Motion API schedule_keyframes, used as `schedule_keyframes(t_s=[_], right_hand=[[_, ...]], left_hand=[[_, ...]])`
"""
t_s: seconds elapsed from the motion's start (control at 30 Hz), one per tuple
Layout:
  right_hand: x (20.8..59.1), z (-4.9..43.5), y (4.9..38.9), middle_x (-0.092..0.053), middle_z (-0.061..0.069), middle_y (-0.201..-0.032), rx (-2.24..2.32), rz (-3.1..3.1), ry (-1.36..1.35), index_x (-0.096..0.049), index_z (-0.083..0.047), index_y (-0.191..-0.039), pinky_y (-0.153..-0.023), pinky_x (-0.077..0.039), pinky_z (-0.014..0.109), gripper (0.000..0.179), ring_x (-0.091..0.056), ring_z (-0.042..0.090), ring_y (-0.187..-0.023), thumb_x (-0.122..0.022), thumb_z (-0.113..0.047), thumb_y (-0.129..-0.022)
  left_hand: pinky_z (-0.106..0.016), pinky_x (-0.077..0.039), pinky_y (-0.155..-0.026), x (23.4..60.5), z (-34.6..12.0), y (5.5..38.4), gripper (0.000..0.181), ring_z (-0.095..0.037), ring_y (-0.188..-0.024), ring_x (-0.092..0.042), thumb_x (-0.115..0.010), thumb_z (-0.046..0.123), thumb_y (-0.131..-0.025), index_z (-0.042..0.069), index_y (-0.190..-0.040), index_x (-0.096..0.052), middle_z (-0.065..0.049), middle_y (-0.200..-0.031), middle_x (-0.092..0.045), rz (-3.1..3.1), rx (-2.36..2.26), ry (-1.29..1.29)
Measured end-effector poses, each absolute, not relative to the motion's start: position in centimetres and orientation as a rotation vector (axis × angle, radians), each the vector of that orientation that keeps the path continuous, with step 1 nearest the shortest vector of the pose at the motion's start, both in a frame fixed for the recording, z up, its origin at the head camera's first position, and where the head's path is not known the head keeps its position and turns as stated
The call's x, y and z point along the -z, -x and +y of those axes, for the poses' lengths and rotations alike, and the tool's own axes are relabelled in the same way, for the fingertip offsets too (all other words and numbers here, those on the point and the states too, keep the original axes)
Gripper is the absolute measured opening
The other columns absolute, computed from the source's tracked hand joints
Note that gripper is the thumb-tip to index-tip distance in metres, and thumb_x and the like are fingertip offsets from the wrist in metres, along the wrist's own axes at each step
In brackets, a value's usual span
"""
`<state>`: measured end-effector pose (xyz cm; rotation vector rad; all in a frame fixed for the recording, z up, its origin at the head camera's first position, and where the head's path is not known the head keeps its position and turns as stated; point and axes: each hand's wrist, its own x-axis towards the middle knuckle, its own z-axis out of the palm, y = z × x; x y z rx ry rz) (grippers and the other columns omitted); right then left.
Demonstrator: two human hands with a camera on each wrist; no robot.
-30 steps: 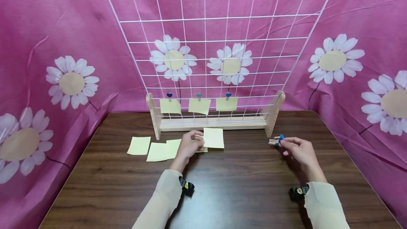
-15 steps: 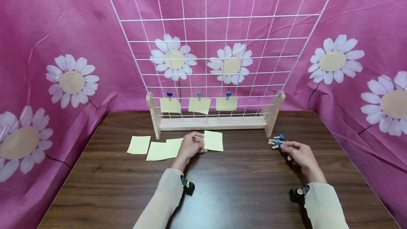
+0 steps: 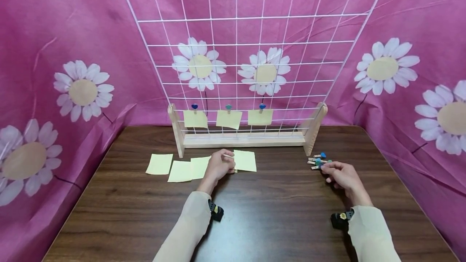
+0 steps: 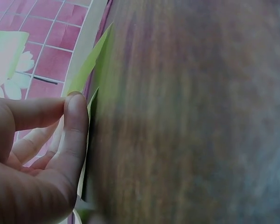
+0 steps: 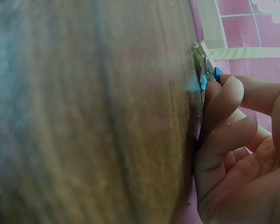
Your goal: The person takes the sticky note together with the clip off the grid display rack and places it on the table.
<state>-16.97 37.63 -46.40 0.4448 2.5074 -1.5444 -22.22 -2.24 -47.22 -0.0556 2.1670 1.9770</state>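
Note:
My left hand pinches the left edge of a pale yellow sticky note between thumb and index finger. In the left wrist view that note tilts up from the table, with another note's edge just below it. At the right, my right hand has its fingertips at a small pile of wooden clothespins with blue and green hearts. Seen from the right wrist, thumb and index finger pinch a clothespin by its blue-heart end. The curled fingers partly cover the pile.
A white wire grid stands in a wooden base at the back of the table. Three notes, one of them the middle note, hang from it by heart clothespins. More loose notes lie left of my left hand. A pink flowered cloth hangs behind.
The held note has come down slightly toward the table. My right fingers have shifted from the pile's upper blue-heart clothespin to its near side, and the clothespins lie more spread out.

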Motion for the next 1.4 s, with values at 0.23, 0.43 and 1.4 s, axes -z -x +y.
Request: schedule_keyframes(t_s=[0.23,0.43,1.4], right_hand=[[46.4,37.8,17.0,-0.066,-0.005,-0.077,1.551,2.475,-0.429,-0.066,0.005,-0.109,-0.049,-0.049,0.024,0.03,-0.059,0.008,-0.061,-0.064,-0.024,-0.101],[46.4,38.0,17.1,-0.067,-0.005,-0.083,1.615,2.438,-0.422,-0.066,0.005,-0.109,-0.05,-0.052,0.022,0.028,-0.061,0.006,-0.064,-0.064,-0.022,-0.101],[42.5,35.8,17.7,-0.071,-0.007,-0.078,1.814,2.657,-0.306,-0.071,-0.008,-0.103,-0.044,-0.048,0.024,0.021,-0.061,0.007,-0.056,-0.069,-0.028,-0.098]], left_hand=[[-0.03,-0.063,-0.067,46.8,-2.2,22.1,0.028,-0.015,-0.067,-0.065,-0.067,-0.013,-0.085,-0.009,-0.112,-0.065,-0.018,-0.095,-0.07,2.229,-1.916,0.067],[-0.029,-0.062,-0.066,46.8,-2.4,22.4,0.027,-0.013,-0.068,-0.065,-0.067,-0.01,-0.084,-0.006,-0.111,-0.067,-0.013,-0.093,-0.07,2.298,-1.872,0.066],[-0.033,-0.058,-0.085,45.5,-1.6,22.5,0.029,-0.025,-0.095,-0.068,-0.071,0.0,-0.088,-0.006,-0.117,-0.066,-0.019,-0.11,-0.069,2.335,-2.053,-0.067]])
